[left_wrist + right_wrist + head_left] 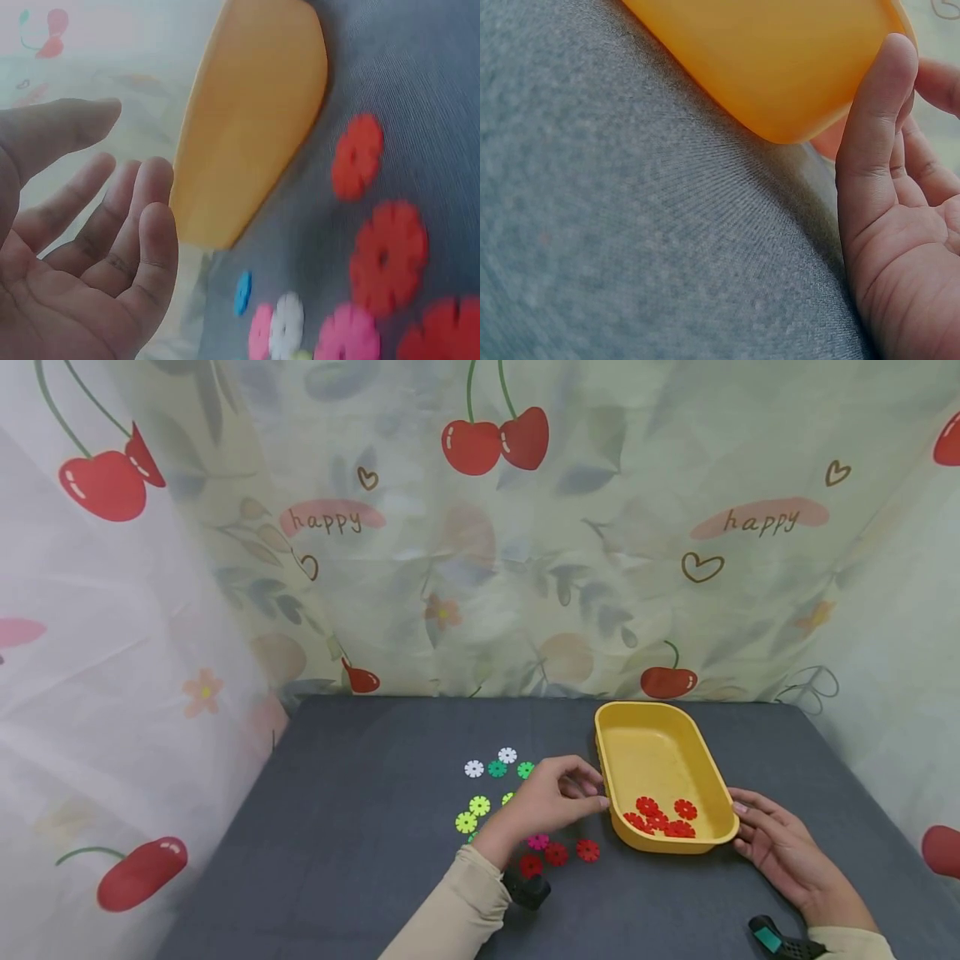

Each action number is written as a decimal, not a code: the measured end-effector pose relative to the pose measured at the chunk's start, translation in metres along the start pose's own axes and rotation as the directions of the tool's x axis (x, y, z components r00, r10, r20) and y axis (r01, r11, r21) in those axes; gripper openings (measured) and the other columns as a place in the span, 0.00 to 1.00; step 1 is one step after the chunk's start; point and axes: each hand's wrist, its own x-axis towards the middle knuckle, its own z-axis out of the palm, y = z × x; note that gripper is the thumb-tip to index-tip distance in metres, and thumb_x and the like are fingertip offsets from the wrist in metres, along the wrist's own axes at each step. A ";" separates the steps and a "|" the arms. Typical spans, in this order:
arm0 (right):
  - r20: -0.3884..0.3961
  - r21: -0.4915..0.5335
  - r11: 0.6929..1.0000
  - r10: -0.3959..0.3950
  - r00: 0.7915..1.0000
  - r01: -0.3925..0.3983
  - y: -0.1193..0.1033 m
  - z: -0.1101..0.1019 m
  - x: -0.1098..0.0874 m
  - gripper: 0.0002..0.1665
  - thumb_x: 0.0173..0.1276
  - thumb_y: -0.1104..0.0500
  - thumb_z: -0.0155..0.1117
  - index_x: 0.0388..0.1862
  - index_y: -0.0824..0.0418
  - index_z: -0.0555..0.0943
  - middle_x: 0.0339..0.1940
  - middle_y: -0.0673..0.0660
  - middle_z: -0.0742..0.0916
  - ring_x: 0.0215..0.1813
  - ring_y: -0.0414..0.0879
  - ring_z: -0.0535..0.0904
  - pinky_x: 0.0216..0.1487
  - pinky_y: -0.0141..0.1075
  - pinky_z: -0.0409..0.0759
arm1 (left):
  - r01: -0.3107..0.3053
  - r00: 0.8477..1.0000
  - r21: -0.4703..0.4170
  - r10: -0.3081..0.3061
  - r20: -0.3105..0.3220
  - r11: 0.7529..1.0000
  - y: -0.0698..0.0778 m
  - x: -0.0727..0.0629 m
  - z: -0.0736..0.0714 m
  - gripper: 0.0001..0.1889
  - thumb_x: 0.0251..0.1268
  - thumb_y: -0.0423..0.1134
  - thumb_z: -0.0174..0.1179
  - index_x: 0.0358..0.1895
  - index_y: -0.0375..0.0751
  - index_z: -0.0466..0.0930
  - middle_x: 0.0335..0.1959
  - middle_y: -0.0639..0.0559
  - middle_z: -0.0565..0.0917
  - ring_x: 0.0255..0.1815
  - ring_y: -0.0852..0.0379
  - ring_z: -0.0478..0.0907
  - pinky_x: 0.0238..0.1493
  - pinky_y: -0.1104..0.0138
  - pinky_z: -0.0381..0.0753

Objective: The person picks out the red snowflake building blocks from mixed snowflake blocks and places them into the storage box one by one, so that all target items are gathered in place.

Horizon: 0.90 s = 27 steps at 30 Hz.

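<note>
A yellow tray (660, 752) stands on the right half of the dark cloth. Several red notched discs (680, 829) lie together in its near end. My left hand (553, 797) is at the tray's left side, thumb tip right at the rim; the left wrist view shows loosely bent fingers (154, 247) with nothing between them and the thumb. At the near right corner, my right hand (783, 852) touches the tray with relaxed fingers. Its thumb (874, 120) lies along the yellow wall in the right wrist view, and the other fingers are partly hidden behind.
Loose red discs (588, 851) lie left of the tray, with a pink disc (537, 842) beside them. Farther left are yellow-green discs (467, 822), and white discs (474, 768) and a dark green disc (497, 768) lie behind. A patterned curtain (510, 568) hangs along the back edge.
</note>
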 end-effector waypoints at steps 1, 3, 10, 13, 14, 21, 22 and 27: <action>0.001 0.001 1.000 -0.001 1.000 0.001 0.000 0.000 0.000 0.19 0.89 0.60 0.45 0.61 0.47 0.84 0.54 0.48 0.91 0.47 0.41 0.88 0.47 0.34 0.88 | 0.002 1.000 0.008 -0.002 -0.001 1.000 -0.001 -0.002 -0.003 0.14 0.68 0.41 0.74 0.52 0.41 0.86 0.40 0.57 0.84 0.38 0.64 0.84 0.42 0.72 0.85; -0.002 0.000 1.000 -0.005 1.000 0.005 0.000 0.000 0.000 0.20 0.89 0.60 0.45 0.61 0.47 0.84 0.53 0.48 0.91 0.47 0.41 0.88 0.46 0.34 0.88 | 0.003 1.000 0.031 -0.003 -0.005 1.000 -0.004 -0.008 -0.010 0.12 0.68 0.41 0.74 0.51 0.44 0.86 0.40 0.57 0.85 0.38 0.64 0.84 0.43 0.71 0.85; 0.001 -0.002 1.000 -0.016 1.000 0.016 0.001 0.000 0.001 0.20 0.89 0.61 0.45 0.61 0.47 0.84 0.53 0.48 0.91 0.47 0.41 0.88 0.46 0.35 0.88 | 0.019 1.000 0.107 -0.019 0.001 0.994 -0.014 -0.029 -0.032 0.12 0.68 0.43 0.74 0.49 0.46 0.87 0.40 0.57 0.86 0.38 0.60 0.84 0.47 0.70 0.85; 0.001 -0.001 1.000 -0.014 1.000 0.014 0.002 0.000 0.001 0.20 0.89 0.60 0.45 0.61 0.47 0.84 0.53 0.48 0.91 0.47 0.41 0.88 0.46 0.35 0.88 | 0.035 0.999 0.131 -0.038 0.018 0.991 -0.020 -0.038 -0.041 0.14 0.67 0.43 0.74 0.50 0.41 0.86 0.39 0.55 0.86 0.37 0.59 0.84 0.46 0.69 0.84; -0.001 -0.002 1.000 -0.013 1.000 0.013 0.001 0.000 0.000 0.20 0.89 0.60 0.45 0.61 0.47 0.84 0.53 0.48 0.91 0.47 0.41 0.88 0.46 0.35 0.88 | 0.039 0.999 0.137 -0.042 0.023 0.990 -0.022 -0.041 -0.043 0.15 0.67 0.43 0.74 0.50 0.39 0.86 0.39 0.54 0.86 0.37 0.58 0.85 0.46 0.69 0.84; -0.022 -0.012 1.000 -0.004 1.000 0.004 0.000 0.000 -0.001 0.19 0.89 0.60 0.46 0.60 0.46 0.84 0.53 0.47 0.91 0.47 0.41 0.88 0.46 0.35 0.88 | 0.040 0.997 0.148 -0.049 0.058 0.988 -0.030 -0.056 -0.055 0.11 0.67 0.38 0.74 0.46 0.35 0.87 0.38 0.52 0.86 0.37 0.57 0.85 0.44 0.70 0.85; -0.024 -0.013 1.000 -0.002 1.000 0.001 0.000 0.000 -0.001 0.19 0.89 0.59 0.46 0.60 0.46 0.84 0.53 0.47 0.91 0.47 0.41 0.88 0.46 0.35 0.88 | 0.041 0.996 0.152 -0.051 0.067 0.988 -0.030 -0.057 -0.056 0.10 0.67 0.37 0.73 0.46 0.35 0.88 0.38 0.53 0.87 0.37 0.58 0.85 0.45 0.70 0.85; -0.032 -0.015 1.000 -0.004 0.999 0.004 0.001 0.001 -0.001 0.19 0.89 0.59 0.46 0.60 0.46 0.84 0.53 0.47 0.91 0.47 0.40 0.88 0.46 0.34 0.88 | 0.038 0.991 0.192 -0.061 0.118 0.981 -0.033 -0.061 -0.058 0.06 0.66 0.34 0.72 0.43 0.38 0.89 0.37 0.56 0.88 0.36 0.61 0.86 0.42 0.71 0.86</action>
